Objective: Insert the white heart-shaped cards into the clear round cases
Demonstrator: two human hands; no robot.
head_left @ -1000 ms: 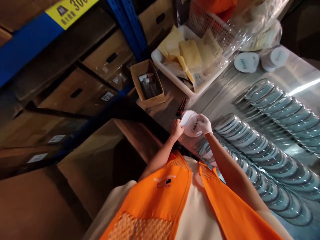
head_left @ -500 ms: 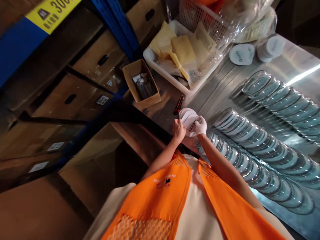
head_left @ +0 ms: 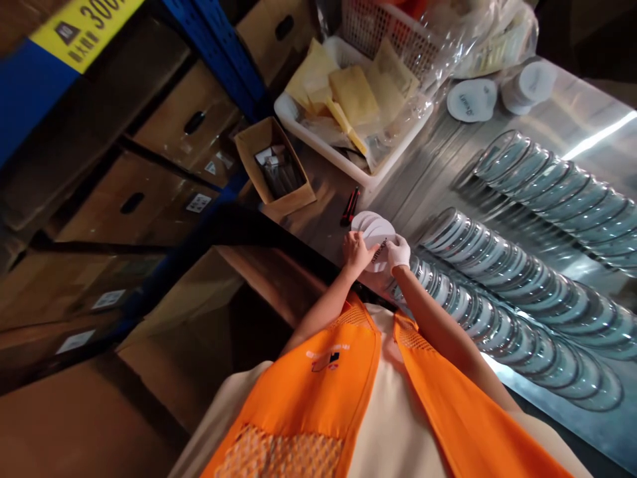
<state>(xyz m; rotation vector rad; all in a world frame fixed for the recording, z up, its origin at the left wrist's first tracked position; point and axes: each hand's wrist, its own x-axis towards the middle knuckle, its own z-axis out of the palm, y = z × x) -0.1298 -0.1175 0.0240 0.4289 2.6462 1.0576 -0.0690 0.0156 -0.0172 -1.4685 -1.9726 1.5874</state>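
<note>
Just above the near edge of the metal table, both hands hold a fanned stack of white round cards point(head_left: 377, 229) with dark lettering on the top one. My bare left hand point(head_left: 357, 255) is closed on the stack's left side, its thumb across the top card. On the right side, my right hand point(head_left: 399, 253) wears a white glove and pinches the edge of the cards. A red and black box cutter point(head_left: 350, 206) lies on the table just beyond the stack. Rows of overlapping clear round lids point(head_left: 502, 265) stretch away to the right, white discs showing among the nearer ones.
A white plastic basket point(head_left: 326, 154) of yellowish packets stands behind a small cardboard box point(head_left: 293, 199). More white cards point(head_left: 471, 101) lie at the far side of the metal table point(head_left: 413, 189). Shelved cartons point(head_left: 114, 199) and a large open carton point(head_left: 184, 312) are on the left.
The view has shifted slightly. My left thumb has slid further right across the top card, covering part of its lettering; both hands keep hold of the stack.
</note>
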